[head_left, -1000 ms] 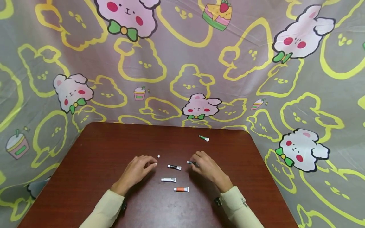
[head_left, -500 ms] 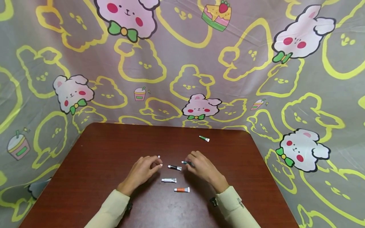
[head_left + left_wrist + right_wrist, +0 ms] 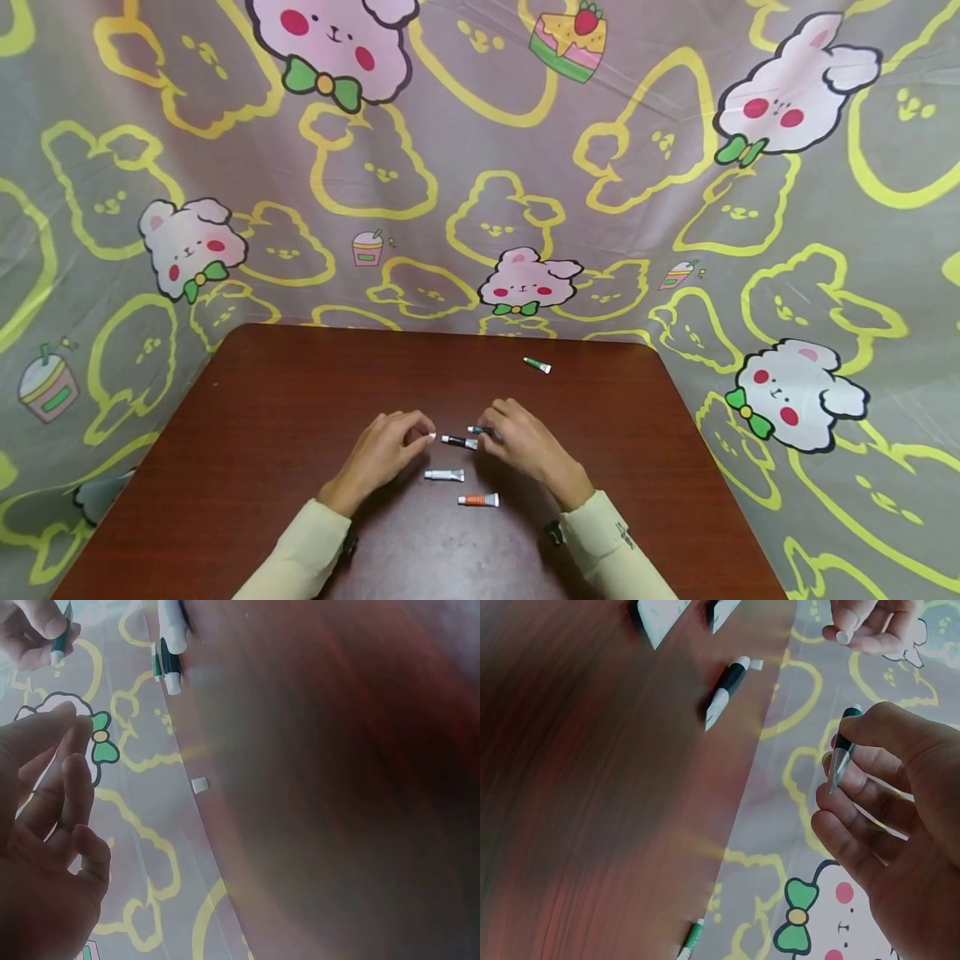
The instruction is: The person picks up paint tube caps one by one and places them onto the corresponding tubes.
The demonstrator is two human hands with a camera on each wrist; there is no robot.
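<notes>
Here, dark green tube [image 3: 843, 744], pinched in right hand [image 3: 527, 442]

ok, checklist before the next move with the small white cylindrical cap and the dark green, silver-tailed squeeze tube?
1. Left hand pinching the small white cylindrical cap: ok.
2. Right hand holding the dark green, silver-tailed squeeze tube: ok.
3. Cap touching tube: not ok, they are apart.
4. Tube tip bare: cannot tell, its white end could be nozzle or cap.
5. Reddish-brown rectangular table free of loose caps: not ok, a second small white cap lies there.
</notes>
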